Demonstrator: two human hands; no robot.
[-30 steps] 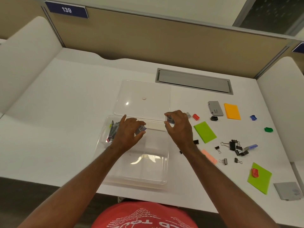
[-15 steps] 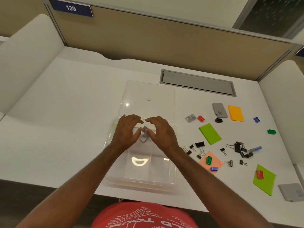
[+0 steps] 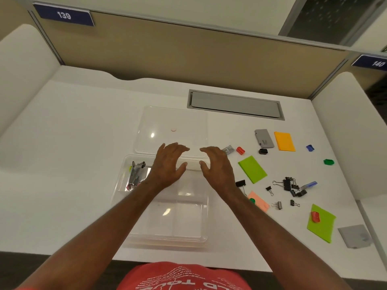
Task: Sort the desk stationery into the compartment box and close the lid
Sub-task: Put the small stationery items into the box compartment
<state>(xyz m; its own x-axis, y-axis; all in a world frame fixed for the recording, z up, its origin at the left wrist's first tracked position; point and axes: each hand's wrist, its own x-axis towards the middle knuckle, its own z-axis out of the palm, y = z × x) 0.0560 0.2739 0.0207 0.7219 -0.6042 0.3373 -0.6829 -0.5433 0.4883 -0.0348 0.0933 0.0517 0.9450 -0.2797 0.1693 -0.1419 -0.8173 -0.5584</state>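
A clear compartment box (image 3: 167,233) sits on the white desk in front of me, its clear lid (image 3: 173,122) lying open behind it. Several grey and black items (image 3: 136,174) lie in the box's back left compartment. My left hand (image 3: 169,164) and my right hand (image 3: 217,166) hover side by side over the box's back edge, fingers spread and relaxed, holding nothing. To the right lie a small grey staple box (image 3: 228,149), black binder clips (image 3: 290,185), green sticky notes (image 3: 252,168) and a pink pad (image 3: 259,200).
Further right are a grey case (image 3: 264,138), an orange pad (image 3: 284,141), red (image 3: 240,150), blue (image 3: 310,147) and green (image 3: 328,162) small pieces, a second green pad (image 3: 321,223) with a red piece, and a grey card (image 3: 355,236). A grey cable hatch (image 3: 235,106) lies behind. Partition walls surround the desk.
Both hands held small grey items over the box, came together at the back middle compartment, then drew apart with nothing in them. The view shifted slightly.
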